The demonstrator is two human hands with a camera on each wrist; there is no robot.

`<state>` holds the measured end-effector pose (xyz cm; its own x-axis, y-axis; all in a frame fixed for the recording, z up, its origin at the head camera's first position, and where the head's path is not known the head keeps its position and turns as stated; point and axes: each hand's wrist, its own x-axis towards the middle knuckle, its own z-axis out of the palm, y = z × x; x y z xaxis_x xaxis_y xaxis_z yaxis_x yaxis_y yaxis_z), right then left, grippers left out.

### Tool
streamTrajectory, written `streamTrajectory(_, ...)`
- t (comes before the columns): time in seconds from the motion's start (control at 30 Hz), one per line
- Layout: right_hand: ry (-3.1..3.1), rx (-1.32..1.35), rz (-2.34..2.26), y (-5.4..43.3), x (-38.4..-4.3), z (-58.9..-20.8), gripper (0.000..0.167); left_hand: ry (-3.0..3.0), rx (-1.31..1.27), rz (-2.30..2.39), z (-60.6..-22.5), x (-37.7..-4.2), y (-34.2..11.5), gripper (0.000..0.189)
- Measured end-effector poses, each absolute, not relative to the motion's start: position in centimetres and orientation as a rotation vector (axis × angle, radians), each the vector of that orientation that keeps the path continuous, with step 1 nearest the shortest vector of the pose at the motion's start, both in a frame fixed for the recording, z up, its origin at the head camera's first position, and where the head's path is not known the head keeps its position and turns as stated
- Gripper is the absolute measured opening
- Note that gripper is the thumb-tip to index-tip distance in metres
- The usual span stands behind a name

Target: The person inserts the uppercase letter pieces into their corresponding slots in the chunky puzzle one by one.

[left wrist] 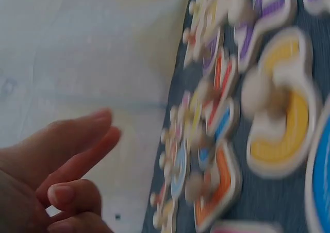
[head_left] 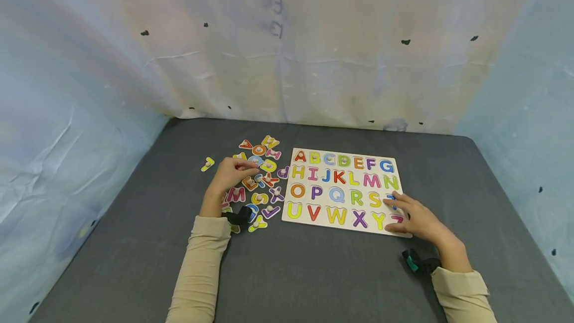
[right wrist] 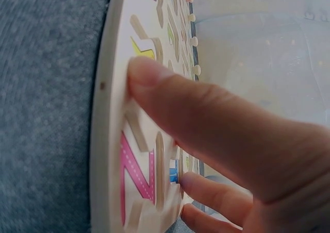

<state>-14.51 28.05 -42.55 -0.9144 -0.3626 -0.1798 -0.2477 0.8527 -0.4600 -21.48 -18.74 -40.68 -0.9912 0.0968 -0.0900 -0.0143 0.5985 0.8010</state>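
Observation:
My left hand (head_left: 230,173) hovers over a pile of loose wooden letter pieces with knobs, its thumb and forefinger extended and nothing held in the left wrist view. Nearby lie an orange E piece (head_left: 249,183), a yellow S piece (left wrist: 296,125) and a pink M piece (head_left: 236,195). The alphabet puzzle board (head_left: 325,196) lies to the right of the pile. On its right end rests my right hand (head_left: 419,217), thumb and fingers spread across the T and Z slots. In the right wrist view the thumb (right wrist: 170,96) touches the board's face near the edge, by the pink Z slot (right wrist: 138,173).
Knobbed pieces including an A (head_left: 300,156) sit in the board's top row. A lone yellow-green piece (head_left: 208,164) lies left of the pile. The dark grey table (head_left: 314,273) is bounded by pale sheeting (head_left: 341,88) behind and at both sides.

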Motion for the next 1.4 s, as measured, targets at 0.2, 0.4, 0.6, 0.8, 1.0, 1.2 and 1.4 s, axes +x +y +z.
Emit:
streamTrajectory(0.2,2.775,-0.467,-0.636,28.1,-14.4,-42.6,0.072,2.659,0.023,1.235,-41.1,-21.4,-20.2,0.03)
streamTrajectory(0.4,2.772,-0.457,-0.641,28.1,-14.5,-42.7,0.074,2.686,-0.034,1.148,-41.5,-21.5,-20.8,0.032)
streamTrajectory(0.6,2.776,-0.458,-0.636,28.1,-14.5,-42.7,0.073,2.701,-0.049,1.077,-41.8,-21.5,-21.0,0.031)
streamTrajectory(0.8,2.765,-0.45,-0.643,28.1,-14.5,-42.7,0.073,2.727,-0.077,1.006,-41.8,-21.5,-20.7,0.031)
streamTrajectory(1.0,2.766,-0.456,-0.658,28.1,-14.4,-42.7,0.073,2.747,-0.104,0.974,-42.0,-21.7,-20.6,0.03)
streamTrajectory(1.2,2.767,-0.453,-0.656,28.2,-14.3,-42.7,0.073,2.751,-0.075,1.005,-42.0,-21.8,-20.5,0.03)
streamTrajectory(1.4,2.784,-0.475,-0.636,28.2,-14.5,-42.7,0.072,2.753,-0.039,1.078,-41.7,-21.6,-20.6,0.03)
